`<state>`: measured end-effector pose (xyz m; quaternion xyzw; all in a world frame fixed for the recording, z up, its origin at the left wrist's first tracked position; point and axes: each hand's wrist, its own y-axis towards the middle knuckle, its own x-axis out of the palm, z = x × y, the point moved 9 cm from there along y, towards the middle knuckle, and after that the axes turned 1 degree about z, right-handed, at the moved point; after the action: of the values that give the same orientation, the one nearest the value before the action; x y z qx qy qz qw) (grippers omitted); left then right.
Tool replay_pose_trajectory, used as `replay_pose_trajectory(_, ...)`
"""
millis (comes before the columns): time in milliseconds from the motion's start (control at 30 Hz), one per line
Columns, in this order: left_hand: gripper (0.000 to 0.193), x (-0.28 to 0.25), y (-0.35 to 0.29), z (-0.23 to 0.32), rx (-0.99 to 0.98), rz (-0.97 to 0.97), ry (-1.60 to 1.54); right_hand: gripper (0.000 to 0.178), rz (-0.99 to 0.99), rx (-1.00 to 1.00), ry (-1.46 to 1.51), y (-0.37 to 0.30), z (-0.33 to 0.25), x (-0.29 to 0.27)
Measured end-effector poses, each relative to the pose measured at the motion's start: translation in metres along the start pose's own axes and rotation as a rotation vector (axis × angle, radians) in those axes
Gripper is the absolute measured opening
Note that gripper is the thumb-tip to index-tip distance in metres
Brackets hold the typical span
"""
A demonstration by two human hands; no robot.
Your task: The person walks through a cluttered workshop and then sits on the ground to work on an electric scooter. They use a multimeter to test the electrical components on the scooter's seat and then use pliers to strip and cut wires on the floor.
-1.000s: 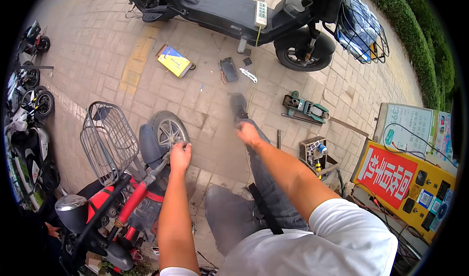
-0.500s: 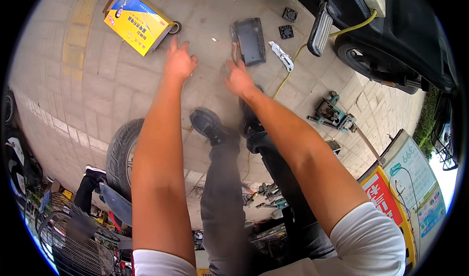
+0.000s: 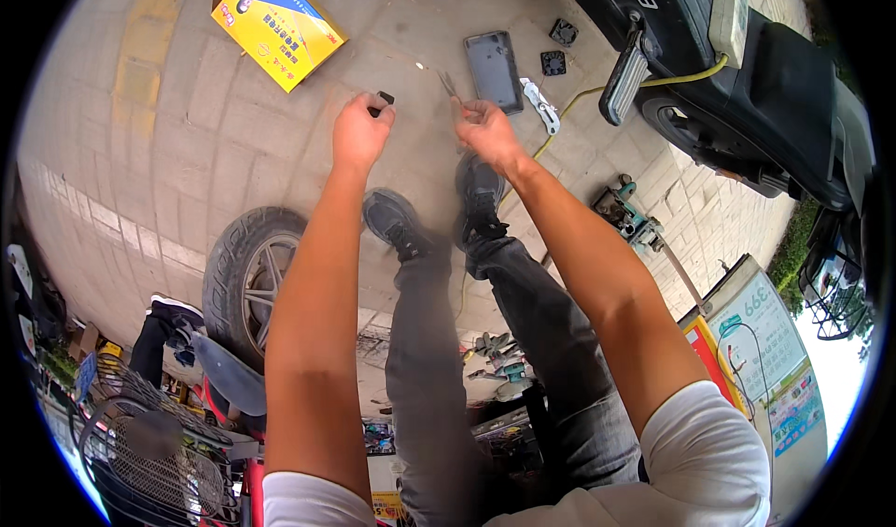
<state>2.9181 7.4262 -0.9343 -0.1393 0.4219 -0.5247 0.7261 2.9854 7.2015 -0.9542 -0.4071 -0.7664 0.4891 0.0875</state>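
In the head view I find the left hand (image 3: 362,135) curled round a black piece (image 3: 382,103) and the right hand (image 3: 487,133) pinching a thin pointed tool (image 3: 446,84), tip forward. In my judgement, a careless inward swing could prick the left hand, and an outward one strike the knife (image 3: 539,107) just right of the right hand. Open paving (image 3: 411,140) separates the hands, bounded by the box (image 3: 280,28) ahead-left and the case (image 3: 495,68) ahead of the right.

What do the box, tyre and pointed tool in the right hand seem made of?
Box: likely cardboard, smooth printed faces, plain brown flap. Tyre: probably rubber, dull and dark with moulded tread. Pointed tool: perhaps metal, slim and greyish; blur leaves it open.
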Motion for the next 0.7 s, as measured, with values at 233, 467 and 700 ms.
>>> replay_pose_trajectory(233, 0.033, -0.048, -0.292, 0.006, -0.586, 0.112, -0.959, 0.023, -0.804, 0.376, 0.544, -0.262, -0.079, -0.006)
replay_pose_trajectory(467, 0.042, -0.136, -0.551, 0.089, -0.482, 0.364, -1.537, 0.028, -0.59, -0.029, -0.348, -0.399, -0.181, -0.041)
replay_pose_trajectory(700, 0.038, -0.121, -0.801, 0.065, -0.238, 0.627, -1.902, 0.024, -0.485, -1.291, -1.153, -0.576, -0.258, 0.016)
